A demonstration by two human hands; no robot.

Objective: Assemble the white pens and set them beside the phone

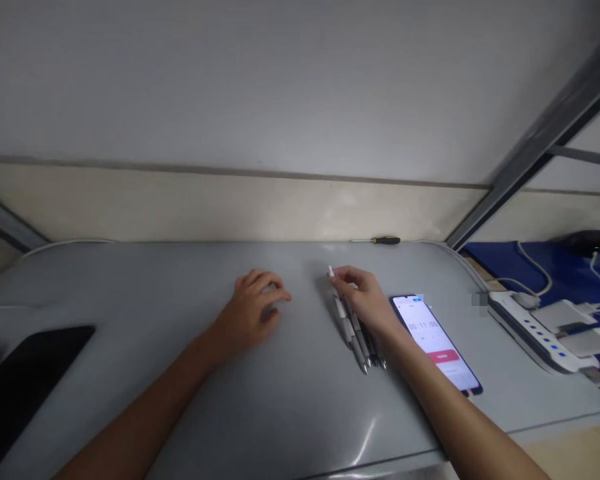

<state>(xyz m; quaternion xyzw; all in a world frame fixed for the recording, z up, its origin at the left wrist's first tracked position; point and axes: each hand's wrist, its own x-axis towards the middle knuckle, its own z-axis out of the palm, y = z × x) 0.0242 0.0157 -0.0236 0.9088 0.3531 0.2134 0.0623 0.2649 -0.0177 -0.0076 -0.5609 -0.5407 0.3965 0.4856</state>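
Observation:
My right hand [366, 297] rests on a small bunch of white and grey pens [356, 337] lying on the grey table [180, 293]; its fingers pinch the top end of one pen. The pen tips point toward me. My left hand [254, 309] lies on the bare table to the left of the pens, fingers loosely curled, holding nothing. A phone [437, 341] with a lit timer screen lies just right of my right wrist.
A screwdriver [384, 240] with a black and yellow handle lies at the table's far edge by the wall. A white power strip [535, 329] with plugged chargers and cables sits at the right. A dark flat object [25, 373] lies at the left.

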